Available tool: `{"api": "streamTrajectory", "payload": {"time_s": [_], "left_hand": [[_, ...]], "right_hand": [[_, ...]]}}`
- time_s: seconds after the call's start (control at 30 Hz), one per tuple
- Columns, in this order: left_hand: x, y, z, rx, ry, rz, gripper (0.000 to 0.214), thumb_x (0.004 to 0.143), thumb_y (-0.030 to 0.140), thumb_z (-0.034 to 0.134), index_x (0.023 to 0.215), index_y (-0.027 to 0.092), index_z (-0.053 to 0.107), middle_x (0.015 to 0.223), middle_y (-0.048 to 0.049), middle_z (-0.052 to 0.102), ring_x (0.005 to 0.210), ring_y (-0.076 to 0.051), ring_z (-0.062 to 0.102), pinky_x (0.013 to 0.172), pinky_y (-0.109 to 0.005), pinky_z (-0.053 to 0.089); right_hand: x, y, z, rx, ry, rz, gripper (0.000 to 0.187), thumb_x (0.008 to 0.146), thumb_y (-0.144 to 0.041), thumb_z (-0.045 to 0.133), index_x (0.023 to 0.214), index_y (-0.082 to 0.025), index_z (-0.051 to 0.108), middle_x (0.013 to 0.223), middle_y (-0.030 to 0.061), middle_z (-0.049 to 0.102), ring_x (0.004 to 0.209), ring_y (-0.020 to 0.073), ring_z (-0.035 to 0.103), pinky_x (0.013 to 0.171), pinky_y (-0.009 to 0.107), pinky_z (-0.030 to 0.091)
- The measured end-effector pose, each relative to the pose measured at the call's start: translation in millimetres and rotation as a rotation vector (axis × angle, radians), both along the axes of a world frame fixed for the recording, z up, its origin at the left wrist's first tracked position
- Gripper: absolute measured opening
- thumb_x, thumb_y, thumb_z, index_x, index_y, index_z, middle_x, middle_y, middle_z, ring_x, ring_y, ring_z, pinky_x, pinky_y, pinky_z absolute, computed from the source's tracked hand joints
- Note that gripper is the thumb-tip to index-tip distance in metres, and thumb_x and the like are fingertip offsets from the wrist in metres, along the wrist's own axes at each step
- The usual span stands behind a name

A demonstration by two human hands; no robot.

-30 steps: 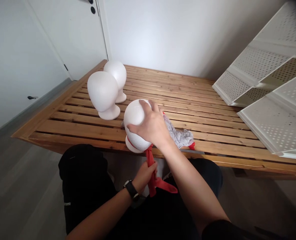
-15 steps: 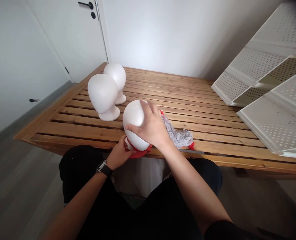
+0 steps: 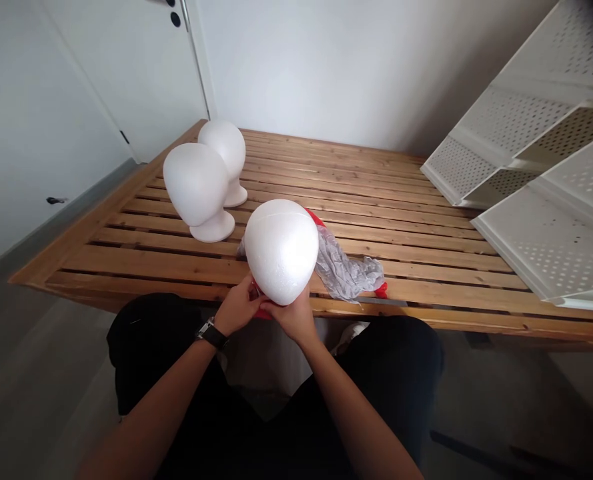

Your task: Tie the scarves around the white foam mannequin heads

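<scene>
A white foam mannequin head point(image 3: 282, 250) stands at the near edge of the slatted wooden surface, its crown toward me and its neck hidden. Below it, my left hand point(image 3: 239, 308) is closed on red cloth point(image 3: 262, 314) around the neck area. My right hand point(image 3: 296, 319) is closed at the same cloth from the other side, thumbs nearly meeting; its fingertips are hidden under the head. Crumpled thin grey fabric point(image 3: 349, 272) with red ends spreads out behind and to the right of the head.
Two more white foam heads, a nearer one point(image 3: 196, 183) and a farther one point(image 3: 223, 150), stand to the left on the slatted wooden bench point(image 3: 406, 233). A white perforated rack point(image 3: 526, 153) rises at the right. Behind are a wall and a door point(image 3: 141, 73).
My right hand has come off the top of the foam head and moved down to the red cloth at its neck. My left hand stays low at the cloth. The camera view has shifted slightly.
</scene>
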State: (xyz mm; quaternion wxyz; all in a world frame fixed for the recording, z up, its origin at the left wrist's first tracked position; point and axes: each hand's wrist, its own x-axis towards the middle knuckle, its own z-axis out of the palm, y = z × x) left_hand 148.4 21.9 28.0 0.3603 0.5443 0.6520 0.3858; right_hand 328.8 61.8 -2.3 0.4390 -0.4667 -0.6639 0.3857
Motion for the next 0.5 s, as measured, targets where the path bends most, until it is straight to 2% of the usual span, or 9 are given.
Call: {"api": "streamTrajectory", "payload": {"time_s": [0.07,0.17,0.23,0.3,0.4,0.5], "left_hand": [[6,-1,-1.3,0.023,-0.016,-0.03,0.037,0.097,0.045,0.065,0.121,0.017,0.066,0.096,-0.0061,0.075,0.085,-0.021,0.065,0.08,-0.032,0.049],[17,-2,-1.2,0.023,-0.002,-0.076,0.047,0.103,0.043,0.054,0.141,0.016,0.06,0.093,-0.0054,0.075,0.083,-0.021,0.065,0.083,-0.033,0.049],[25,-1,0.3,0.013,-0.01,-0.106,0.061,0.104,0.039,0.051,0.16,0.016,0.045,0.086,-0.002,0.071,0.078,-0.019,0.064,0.083,-0.032,0.048],[33,2,2.3,0.013,-0.05,-0.131,0.075,0.103,0.036,0.051,0.171,0.016,0.025,0.082,0.0008,0.068,0.077,-0.018,0.063,0.084,-0.031,0.047],[44,8,4.2,0.018,-0.079,-0.166,0.084,0.103,0.034,0.051,0.175,0.017,0.012,0.08,0.0024,0.064,0.076,-0.017,0.061,0.085,-0.03,0.046],[54,12,1.9,0.033,-0.054,-0.201,0.084,0.103,0.033,0.05,0.175,0.017,0.01,0.078,0.0035,0.06,0.072,-0.016,0.056,0.08,-0.029,0.044]], "right_hand": [[-10,2,3.0,-0.035,0.048,-0.113,0.097,0.063,-0.043,0.096,0.145,-0.015,0.052,0.144,0.0205,0.06,0.133,0.0367,0.061,0.113,0.052,0.052],[-11,8,1.8,-0.045,0.118,-0.198,0.085,0.068,-0.045,0.092,0.141,-0.018,0.058,0.137,0.0177,0.068,0.127,0.0355,0.065,0.105,0.051,0.057],[-6,9,-0.2,-0.042,0.136,-0.213,0.075,0.071,-0.045,0.09,0.135,-0.018,0.063,0.132,0.0163,0.072,0.124,0.0348,0.067,0.101,0.049,0.058],[3,10,-0.7,-0.047,0.137,-0.243,0.06,0.075,-0.043,0.087,0.126,-0.017,0.068,0.124,0.0152,0.075,0.118,0.0334,0.07,0.099,0.047,0.059],[17,15,2.8,-0.059,0.097,-0.316,0.032,0.084,-0.035,0.074,0.111,-0.017,0.072,0.107,0.0123,0.078,0.1,0.0289,0.072,0.094,0.043,0.058],[27,25,9.1,-0.005,0.034,-0.351,0.024,0.085,-0.028,0.067,0.105,-0.017,0.073,0.107,0.0125,0.076,0.1,0.0277,0.07,0.095,0.043,0.057]]}}
